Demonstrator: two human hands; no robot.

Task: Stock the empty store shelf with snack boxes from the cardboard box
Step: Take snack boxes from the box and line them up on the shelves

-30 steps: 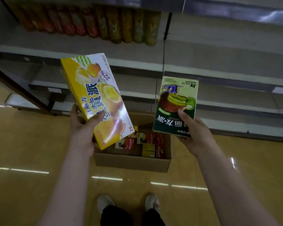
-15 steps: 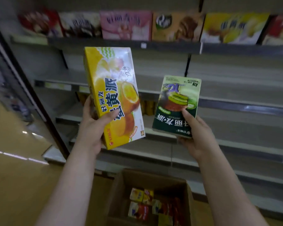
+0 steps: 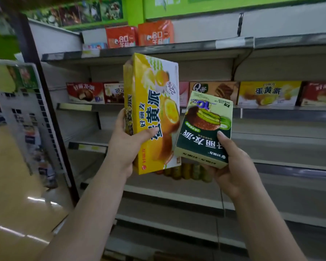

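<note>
My left hand (image 3: pixel 127 146) grips a tall yellow snack box (image 3: pixel 152 110) by its lower left edge, held upright at chest height in front of the shelving. A smaller green snack box (image 3: pixel 205 129) sits upside down in my right hand (image 3: pixel 231 166), tilted, its left edge touching the yellow box. Behind both boxes runs a bare grey shelf (image 3: pixel 271 134). One level up, a shelf (image 3: pixel 262 108) carries a row of snack boxes (image 3: pixel 267 93). The cardboard box is out of view below the frame.
Two orange boxes (image 3: pixel 139 35) stand on the top shelf. Several cans (image 3: pixel 188 171) line a lower shelf behind my hands. A dark upright post (image 3: pixel 51 113) ends the shelving at left, beside a display rack (image 3: pixel 21 113) and a tan floor (image 3: pixel 13 204).
My view has tilted upward from the floor and cardboard box to the upper shelves. Both hands have risen with their boxes, and the two boxes have come closer together.
</note>
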